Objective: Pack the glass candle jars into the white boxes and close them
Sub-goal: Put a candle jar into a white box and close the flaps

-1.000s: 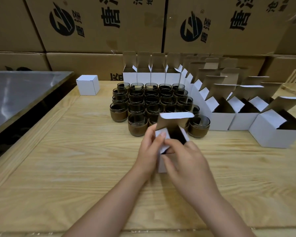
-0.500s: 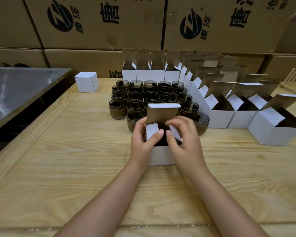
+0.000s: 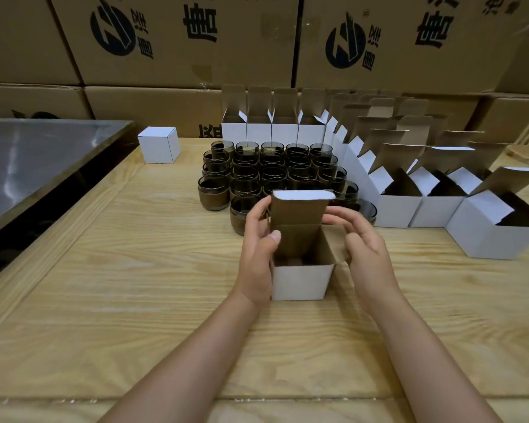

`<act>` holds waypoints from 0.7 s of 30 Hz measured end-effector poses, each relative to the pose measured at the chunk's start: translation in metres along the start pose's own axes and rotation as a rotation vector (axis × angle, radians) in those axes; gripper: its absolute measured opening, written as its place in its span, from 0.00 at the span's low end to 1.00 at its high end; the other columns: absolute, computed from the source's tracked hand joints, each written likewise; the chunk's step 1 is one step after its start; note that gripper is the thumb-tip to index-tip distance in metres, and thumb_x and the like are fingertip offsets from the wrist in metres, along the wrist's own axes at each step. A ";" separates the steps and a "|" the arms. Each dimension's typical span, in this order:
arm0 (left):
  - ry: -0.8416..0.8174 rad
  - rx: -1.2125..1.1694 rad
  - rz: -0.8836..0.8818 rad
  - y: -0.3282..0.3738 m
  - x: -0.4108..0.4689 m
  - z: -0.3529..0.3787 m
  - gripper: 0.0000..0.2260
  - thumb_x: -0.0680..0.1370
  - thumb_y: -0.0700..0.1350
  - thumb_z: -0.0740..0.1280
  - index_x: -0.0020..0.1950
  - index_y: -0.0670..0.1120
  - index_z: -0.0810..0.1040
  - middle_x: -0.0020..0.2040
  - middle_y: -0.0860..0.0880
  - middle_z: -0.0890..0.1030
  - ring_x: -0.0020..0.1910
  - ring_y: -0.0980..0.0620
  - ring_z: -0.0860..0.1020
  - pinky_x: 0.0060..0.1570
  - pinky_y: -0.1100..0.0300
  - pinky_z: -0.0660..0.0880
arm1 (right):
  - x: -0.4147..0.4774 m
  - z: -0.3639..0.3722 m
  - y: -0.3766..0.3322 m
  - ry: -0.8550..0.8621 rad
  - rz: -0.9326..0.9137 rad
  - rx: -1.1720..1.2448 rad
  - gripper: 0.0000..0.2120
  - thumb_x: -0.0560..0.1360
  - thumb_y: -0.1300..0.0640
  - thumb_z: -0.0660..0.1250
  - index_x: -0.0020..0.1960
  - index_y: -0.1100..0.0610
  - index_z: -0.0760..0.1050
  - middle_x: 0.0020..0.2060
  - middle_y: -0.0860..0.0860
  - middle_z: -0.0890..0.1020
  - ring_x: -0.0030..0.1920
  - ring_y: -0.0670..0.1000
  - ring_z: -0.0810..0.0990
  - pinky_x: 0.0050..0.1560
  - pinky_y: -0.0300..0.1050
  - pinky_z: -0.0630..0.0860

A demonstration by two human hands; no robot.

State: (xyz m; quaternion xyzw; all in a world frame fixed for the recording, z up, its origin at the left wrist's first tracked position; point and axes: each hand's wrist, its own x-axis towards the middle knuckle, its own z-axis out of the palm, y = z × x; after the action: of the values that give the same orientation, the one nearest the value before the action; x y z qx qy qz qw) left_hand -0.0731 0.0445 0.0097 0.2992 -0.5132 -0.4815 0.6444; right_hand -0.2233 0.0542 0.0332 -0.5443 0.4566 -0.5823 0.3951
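While only one closed white cardboard cube box point(image 3: 159, 145) sits left of the cluster of dark glass candle jars point(image 3: 272, 175), most jars look unpacked. Open white cardboard box point(image 3: 301, 280), lid up, stands just in front of the jars, contents unclear. Left hand point(image 3: 257, 254) grips its wall, thumb over the edge; right hand point(image 3: 364, 248) hovers beside it, fingers loosely spread.

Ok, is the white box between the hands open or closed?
Open. The white box stands upright, its lid flap raised and its brown inside showing; the left hand holds its side.
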 end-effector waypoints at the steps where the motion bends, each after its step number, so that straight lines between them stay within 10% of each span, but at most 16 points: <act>1: 0.032 -0.020 0.003 -0.001 0.000 -0.001 0.27 0.69 0.48 0.62 0.67 0.45 0.65 0.50 0.54 0.82 0.50 0.55 0.79 0.48 0.60 0.77 | 0.000 -0.001 0.001 -0.011 -0.001 -0.009 0.26 0.71 0.68 0.52 0.51 0.42 0.79 0.49 0.43 0.83 0.47 0.42 0.81 0.41 0.34 0.75; 8: -0.023 0.293 0.081 0.012 -0.003 -0.017 0.11 0.69 0.38 0.54 0.47 0.49 0.71 0.43 0.56 0.79 0.47 0.59 0.76 0.46 0.65 0.72 | 0.000 0.000 0.009 -0.016 -0.006 -0.046 0.29 0.73 0.73 0.53 0.47 0.39 0.74 0.48 0.40 0.82 0.50 0.42 0.80 0.44 0.34 0.77; 12: -0.181 0.379 0.019 0.024 0.003 -0.029 0.28 0.65 0.38 0.56 0.62 0.55 0.74 0.57 0.46 0.76 0.53 0.63 0.75 0.47 0.68 0.73 | 0.002 0.003 0.010 -0.111 -0.007 -0.073 0.33 0.74 0.71 0.52 0.56 0.34 0.77 0.57 0.47 0.79 0.44 0.43 0.78 0.47 0.40 0.74; 16: -0.263 0.401 -0.049 0.035 0.007 -0.044 0.32 0.63 0.38 0.59 0.67 0.52 0.71 0.57 0.45 0.74 0.51 0.60 0.76 0.44 0.66 0.73 | 0.000 0.012 0.012 -0.171 0.007 -0.070 0.30 0.73 0.66 0.52 0.61 0.36 0.75 0.61 0.48 0.76 0.62 0.47 0.75 0.66 0.50 0.70; 21: -0.140 0.558 0.001 0.048 0.010 -0.061 0.30 0.62 0.39 0.61 0.65 0.49 0.73 0.49 0.51 0.73 0.37 0.65 0.75 0.37 0.73 0.70 | -0.007 0.028 0.013 -0.189 -0.077 -0.133 0.23 0.76 0.66 0.54 0.63 0.45 0.71 0.62 0.46 0.74 0.58 0.34 0.73 0.54 0.26 0.68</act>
State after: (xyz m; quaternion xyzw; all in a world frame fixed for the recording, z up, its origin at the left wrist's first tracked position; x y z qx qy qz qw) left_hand 0.0001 0.0455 0.0379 0.4306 -0.6691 -0.3407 0.5007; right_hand -0.1953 0.0544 0.0183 -0.6389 0.4337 -0.5116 0.3767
